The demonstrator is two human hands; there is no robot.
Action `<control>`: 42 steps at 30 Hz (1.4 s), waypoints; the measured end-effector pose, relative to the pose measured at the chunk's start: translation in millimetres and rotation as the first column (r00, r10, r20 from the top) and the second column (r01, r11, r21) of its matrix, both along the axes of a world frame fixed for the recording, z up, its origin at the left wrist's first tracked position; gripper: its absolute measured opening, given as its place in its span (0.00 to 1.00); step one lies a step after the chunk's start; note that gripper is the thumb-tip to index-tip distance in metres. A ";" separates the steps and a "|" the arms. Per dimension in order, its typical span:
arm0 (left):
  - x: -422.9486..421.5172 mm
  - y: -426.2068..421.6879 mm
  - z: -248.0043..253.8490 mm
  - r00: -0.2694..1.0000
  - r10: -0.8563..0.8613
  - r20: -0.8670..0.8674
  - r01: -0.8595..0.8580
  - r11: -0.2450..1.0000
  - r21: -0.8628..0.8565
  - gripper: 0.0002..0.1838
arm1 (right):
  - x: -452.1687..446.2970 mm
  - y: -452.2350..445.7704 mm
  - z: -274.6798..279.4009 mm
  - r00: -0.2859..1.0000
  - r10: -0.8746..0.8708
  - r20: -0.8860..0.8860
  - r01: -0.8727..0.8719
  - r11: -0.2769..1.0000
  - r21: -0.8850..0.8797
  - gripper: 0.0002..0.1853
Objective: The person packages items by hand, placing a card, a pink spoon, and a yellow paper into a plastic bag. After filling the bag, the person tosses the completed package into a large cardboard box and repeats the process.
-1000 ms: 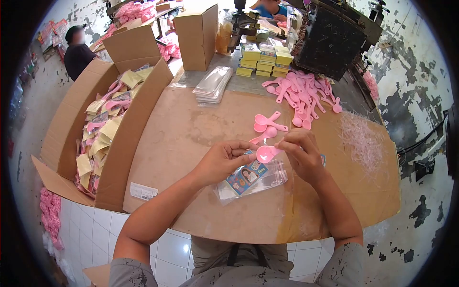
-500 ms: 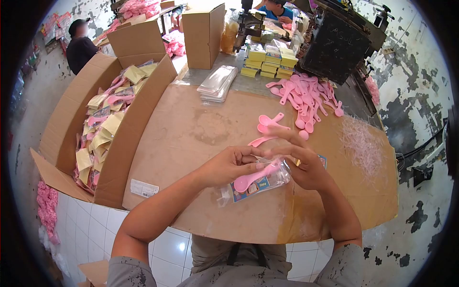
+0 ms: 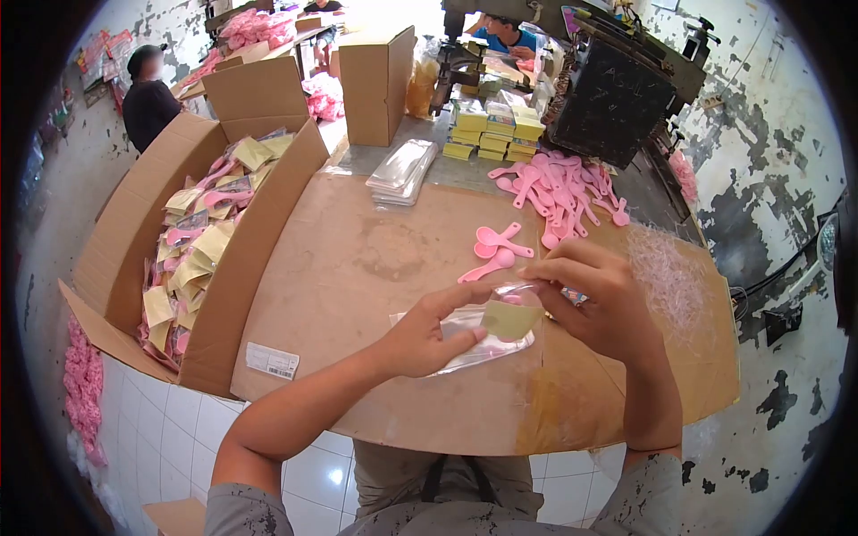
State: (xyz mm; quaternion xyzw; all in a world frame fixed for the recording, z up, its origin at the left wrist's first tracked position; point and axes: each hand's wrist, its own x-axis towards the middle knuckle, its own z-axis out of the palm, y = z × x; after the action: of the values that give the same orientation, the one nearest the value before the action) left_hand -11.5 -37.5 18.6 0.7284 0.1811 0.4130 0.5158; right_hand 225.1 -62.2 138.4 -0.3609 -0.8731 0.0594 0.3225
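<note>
Between my hands is a clear plastic bag [image 3: 512,319] with a card in it, its pale yellow side showing, and some pink at its top. My left hand [image 3: 433,335] grips the bag's left edge between thumb and fingers. The fingers of my right hand [image 3: 594,299] pinch its upper right corner. Under it more clear bags [image 3: 465,344] lie on the cardboard sheet [image 3: 357,268]. A few loose pink spoons [image 3: 498,259] lie just beyond my hands, and a larger pile of pink spoons [image 3: 563,192] lies farther back.
At left stands an open carton [image 3: 255,259] of packed spoons. Clear bags [image 3: 402,172] and stacked yellow cards [image 3: 494,129] lie at the back, beside a dark machine [image 3: 608,94]. Plastic strips [image 3: 666,277] lie at right. One person [image 3: 149,107] is at far left, another [image 3: 505,37] behind the table.
The spoon went from my fingers onto the bag with the card. That bag is now lifted and turned, its yellow side showing, and both hands hold it.
</note>
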 end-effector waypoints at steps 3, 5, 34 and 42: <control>8.1 -9.1 10.4 0.995 0.102 0.014 -0.103 0.991 0.088 0.20 | -10.9 -0.4 -1.1 0.995 -0.054 -0.079 0.046 0.994 -0.096 0.06; 8.2 -5.3 8.6 0.995 0.101 0.013 -0.101 0.995 0.025 0.18 | -13.3 0.0 -3.5 0.992 -0.070 -0.108 0.055 0.988 -0.143 0.06; 1.7 -3.1 13.1 0.963 0.255 0.091 -0.246 0.964 -0.102 0.15 | -28.9 26.2 -39.4 0.986 -0.037 -0.162 0.079 0.961 0.264 0.11; 1.6 -6.4 9.2 0.918 0.392 -0.065 -0.369 0.901 0.229 0.23 | -39.0 19.0 -39.3 0.965 -0.189 0.180 0.064 0.841 0.537 0.14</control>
State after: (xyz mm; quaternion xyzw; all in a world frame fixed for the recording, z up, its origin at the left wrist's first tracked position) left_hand -9.9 -43.9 27.8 0.7512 0.3028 0.4823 0.3338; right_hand 186.2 -43.2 99.1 -0.3202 -0.8607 -0.2448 0.3109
